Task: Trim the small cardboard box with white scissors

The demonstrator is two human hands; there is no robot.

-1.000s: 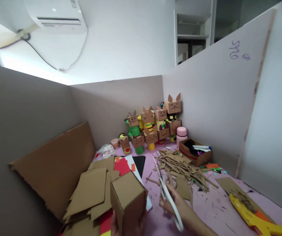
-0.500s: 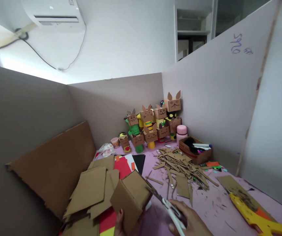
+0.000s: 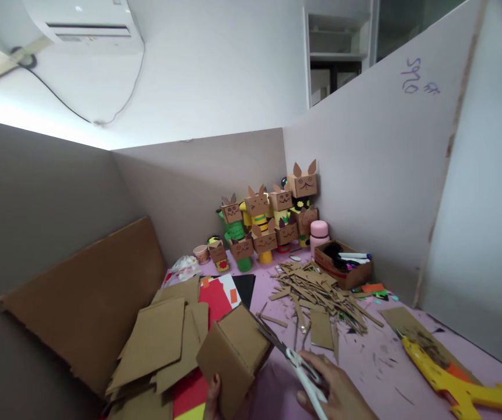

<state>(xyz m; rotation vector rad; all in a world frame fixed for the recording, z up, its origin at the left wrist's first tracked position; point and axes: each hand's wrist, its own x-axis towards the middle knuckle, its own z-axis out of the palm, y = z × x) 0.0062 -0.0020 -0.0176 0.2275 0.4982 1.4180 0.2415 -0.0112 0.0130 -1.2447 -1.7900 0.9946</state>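
Note:
A small brown cardboard box (image 3: 227,359) is tilted above the near part of the table. From below, my left hand (image 3: 212,398) grips it, its thumb against the near side. White-handled scissors (image 3: 297,367) are in my right hand (image 3: 336,388), fingers through and around the handles. Their dark blades reach the box's upper right edge, partly open. How deep the blades sit at that edge I cannot tell. Flat cardboard pieces (image 3: 159,332) lie in a stack just left of the box.
Behind stand several cardboard animal figures (image 3: 258,204) and a pink bottle (image 3: 319,233). Cardboard strips (image 3: 316,286) are heaped right of centre, beside a box of pens (image 3: 342,268). A yellow glue gun (image 3: 448,379) rests at the right. A large cardboard sheet (image 3: 89,303) leans left.
The camera view has turned slightly to the right, so the surroundings appear shifted left. Both hands keep hold of the box and scissors, with the blades still at the box's edge.

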